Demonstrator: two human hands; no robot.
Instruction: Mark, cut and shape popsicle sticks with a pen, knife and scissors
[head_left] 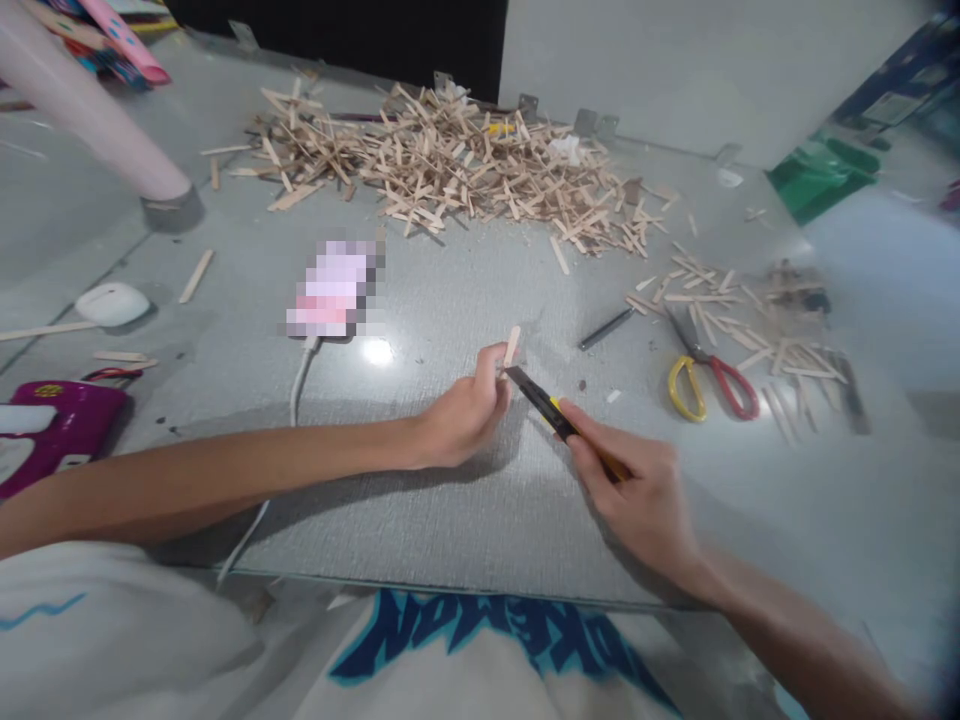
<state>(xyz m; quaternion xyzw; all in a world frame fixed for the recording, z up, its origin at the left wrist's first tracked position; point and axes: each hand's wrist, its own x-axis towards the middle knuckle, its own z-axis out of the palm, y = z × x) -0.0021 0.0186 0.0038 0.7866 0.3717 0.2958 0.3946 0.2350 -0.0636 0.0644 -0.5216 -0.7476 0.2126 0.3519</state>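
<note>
Your left hand (469, 420) pinches the short, flat, pale wooden stick (512, 346) upright, its long axis pointing away from you; your right grips the black-and-yellow cutter knife (551, 408), blade tip beside the stick's lower end.

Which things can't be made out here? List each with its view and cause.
- Pixelated object: head view, masked by blocks.
- Knife handle: head view, partly behind the right hand.
- Purple object: head view, cut by left edge.
- Dark strip at right: head view, blurred.
</note>
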